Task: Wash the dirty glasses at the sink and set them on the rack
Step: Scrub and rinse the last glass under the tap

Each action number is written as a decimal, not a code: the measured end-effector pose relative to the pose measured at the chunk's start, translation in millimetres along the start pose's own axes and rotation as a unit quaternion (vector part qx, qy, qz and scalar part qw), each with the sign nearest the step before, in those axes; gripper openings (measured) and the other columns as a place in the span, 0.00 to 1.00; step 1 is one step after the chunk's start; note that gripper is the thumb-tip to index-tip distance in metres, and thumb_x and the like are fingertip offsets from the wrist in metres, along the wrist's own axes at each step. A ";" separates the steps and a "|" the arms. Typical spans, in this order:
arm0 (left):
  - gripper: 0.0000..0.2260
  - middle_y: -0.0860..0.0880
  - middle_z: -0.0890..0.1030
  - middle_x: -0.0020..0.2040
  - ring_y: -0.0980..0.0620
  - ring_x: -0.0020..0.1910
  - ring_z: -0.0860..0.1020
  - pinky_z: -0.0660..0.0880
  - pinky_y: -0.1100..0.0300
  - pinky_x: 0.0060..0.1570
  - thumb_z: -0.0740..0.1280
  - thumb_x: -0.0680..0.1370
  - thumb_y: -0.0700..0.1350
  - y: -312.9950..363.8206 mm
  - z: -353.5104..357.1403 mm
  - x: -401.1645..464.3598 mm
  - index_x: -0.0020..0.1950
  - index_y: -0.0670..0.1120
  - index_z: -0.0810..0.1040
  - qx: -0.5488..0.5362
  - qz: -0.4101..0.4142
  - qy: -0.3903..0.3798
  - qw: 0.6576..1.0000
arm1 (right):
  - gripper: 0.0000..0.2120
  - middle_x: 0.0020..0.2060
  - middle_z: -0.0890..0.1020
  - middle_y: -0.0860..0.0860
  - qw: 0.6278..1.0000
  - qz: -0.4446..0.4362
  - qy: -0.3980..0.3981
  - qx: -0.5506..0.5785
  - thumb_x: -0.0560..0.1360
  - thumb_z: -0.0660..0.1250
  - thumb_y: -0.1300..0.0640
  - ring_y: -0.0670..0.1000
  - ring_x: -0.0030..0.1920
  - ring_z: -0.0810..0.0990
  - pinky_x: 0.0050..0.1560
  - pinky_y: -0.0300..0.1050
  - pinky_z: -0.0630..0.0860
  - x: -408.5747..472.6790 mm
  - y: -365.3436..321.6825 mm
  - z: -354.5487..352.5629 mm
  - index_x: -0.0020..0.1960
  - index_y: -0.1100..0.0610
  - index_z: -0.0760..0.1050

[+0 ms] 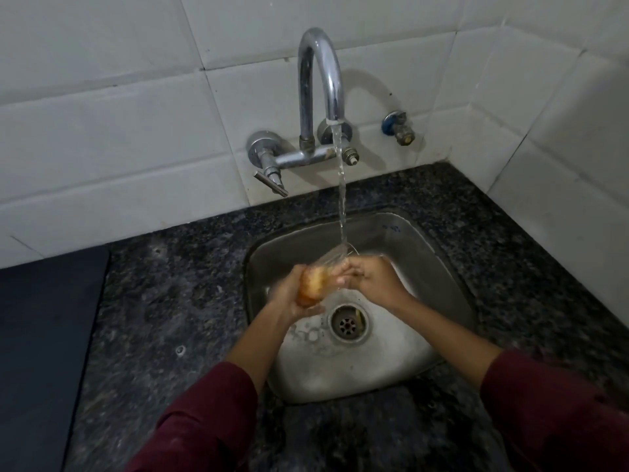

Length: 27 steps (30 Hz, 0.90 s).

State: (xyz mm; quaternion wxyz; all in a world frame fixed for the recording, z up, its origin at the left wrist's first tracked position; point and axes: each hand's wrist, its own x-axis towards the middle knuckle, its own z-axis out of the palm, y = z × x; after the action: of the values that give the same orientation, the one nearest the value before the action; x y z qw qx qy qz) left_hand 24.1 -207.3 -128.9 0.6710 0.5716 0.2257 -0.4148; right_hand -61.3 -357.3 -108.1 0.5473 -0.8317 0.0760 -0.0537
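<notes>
Water [341, 185] streams from the curved chrome wall tap [320, 83] onto a clear drinking glass [332, 264], held tilted over the square steel sink [422, 253]. The left hand [296, 294] cups its orange-tinted base; the right hand [367, 277] curls its fingers round the rim end. Speckled dark granite counter [170, 301] surrounds the basin.

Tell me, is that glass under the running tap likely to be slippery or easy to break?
Probably slippery: the glass is wet, with the water stream striking it. Likely fragile too, since it looks thin and clear, held over a hard steel sink. Both the left hand and right hand grip it, which should steady it.
</notes>
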 end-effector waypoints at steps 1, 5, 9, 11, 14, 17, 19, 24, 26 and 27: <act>0.12 0.41 0.80 0.49 0.43 0.46 0.78 0.76 0.45 0.49 0.64 0.78 0.51 -5.8 -3.3 -0.5 0.52 0.44 0.78 0.065 0.017 0.029 0.997 | 0.06 0.37 0.84 0.50 0.999 0.013 -0.003 0.032 0.70 0.72 0.66 0.42 0.39 0.82 0.46 0.41 0.80 0.7 -1.1 -2.2 0.43 0.56 0.81; 0.10 0.44 0.84 0.43 0.46 0.41 0.81 0.77 0.54 0.43 0.64 0.76 0.50 -18.1 -5.1 -7.8 0.46 0.46 0.82 0.238 0.086 -0.002 0.968 | 0.07 0.32 0.83 0.50 0.986 0.085 -0.061 0.127 0.74 0.66 0.69 0.44 0.32 0.81 0.39 0.35 0.78 -0.1 -8.1 -5.6 0.40 0.60 0.79; 0.24 0.41 0.83 0.50 0.42 0.44 0.83 0.81 0.50 0.40 0.57 0.78 0.65 -22.6 -5.0 -22.0 0.57 0.48 0.79 0.219 0.018 -0.144 0.965 | 0.07 0.28 0.83 0.49 0.966 0.163 -0.071 0.186 0.76 0.64 0.65 0.45 0.28 0.79 0.34 0.36 0.75 1.8 1.9 -3.6 0.40 0.61 0.78; 0.25 0.41 0.81 0.50 0.45 0.38 0.82 0.80 0.53 0.33 0.57 0.77 0.64 -24.7 -7.0 -24.5 0.62 0.46 0.75 0.226 -0.008 -0.191 0.955 | 0.05 0.28 0.81 0.49 0.955 0.202 -0.064 0.208 0.76 0.64 0.64 0.45 0.28 0.78 0.32 0.34 0.74 1.6 7.5 -2.2 0.46 0.64 0.79; 0.25 0.40 0.82 0.43 0.45 0.33 0.82 0.79 0.55 0.29 0.59 0.77 0.62 -25.4 -7.2 -30.6 0.63 0.44 0.73 0.217 -0.058 -0.215 0.951 | 0.11 0.33 0.79 0.54 0.943 0.233 -0.072 0.226 0.77 0.64 0.62 0.47 0.32 0.76 0.35 0.34 0.75 -1.4 14.8 3.4 0.54 0.70 0.77; 0.29 0.41 0.82 0.40 0.45 0.32 0.81 0.80 0.56 0.30 0.62 0.71 0.66 -27.7 -9.2 -30.4 0.57 0.42 0.75 0.231 -0.096 -0.225 0.942 | 0.15 0.39 0.78 0.58 0.939 0.252 -0.082 0.221 0.77 0.63 0.59 0.53 0.40 0.76 0.46 0.42 0.74 -2.8 18.0 8.6 0.54 0.71 0.76; 0.34 0.39 0.79 0.46 0.44 0.33 0.81 0.80 0.55 0.31 0.63 0.68 0.67 -30.1 -11.6 -27.8 0.61 0.41 0.74 0.234 -0.105 -0.236 0.937 | 0.13 0.34 0.78 0.53 0.934 0.267 -0.079 0.225 0.79 0.61 0.60 0.49 0.36 0.76 0.43 0.40 0.73 -2.4 17.2 10.5 0.54 0.69 0.77; 0.29 0.38 0.77 0.48 0.45 0.33 0.80 0.79 0.57 0.32 0.58 0.76 0.64 -29.3 -14.9 -28.5 0.61 0.40 0.74 0.207 -0.117 -0.243 0.940 | 0.12 0.29 0.82 0.50 0.929 0.279 -0.100 0.222 0.80 0.57 0.61 0.49 0.34 0.76 0.38 0.41 0.72 -1.5 14.4 12.2 0.48 0.63 0.78; 0.29 0.39 0.78 0.46 0.45 0.34 0.80 0.79 0.56 0.32 0.58 0.77 0.65 -29.4 -15.7 -27.6 0.60 0.40 0.75 0.200 -0.117 -0.244 0.942 | 0.13 0.33 0.82 0.53 0.928 0.276 -0.099 0.228 0.81 0.56 0.61 0.50 0.36 0.77 0.39 0.41 0.73 -0.5 12.1 11.9 0.46 0.63 0.78; 0.28 0.39 0.78 0.47 0.44 0.36 0.80 0.80 0.55 0.34 0.60 0.76 0.65 -29.7 -16.4 -25.9 0.60 0.41 0.75 0.197 -0.107 -0.238 0.945 | 0.14 0.35 0.82 0.54 0.930 0.271 -0.097 0.229 0.81 0.56 0.62 0.50 0.37 0.77 0.41 0.41 0.73 -0.3 9.9 11.0 0.45 0.62 0.78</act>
State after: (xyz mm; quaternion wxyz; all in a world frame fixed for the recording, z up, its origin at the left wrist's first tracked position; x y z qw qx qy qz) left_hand -11.7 -184.0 -130.0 0.5308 0.5493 0.0331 -0.6446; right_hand -60.4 -351.1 -121.6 0.7216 -0.6324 0.2307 0.1619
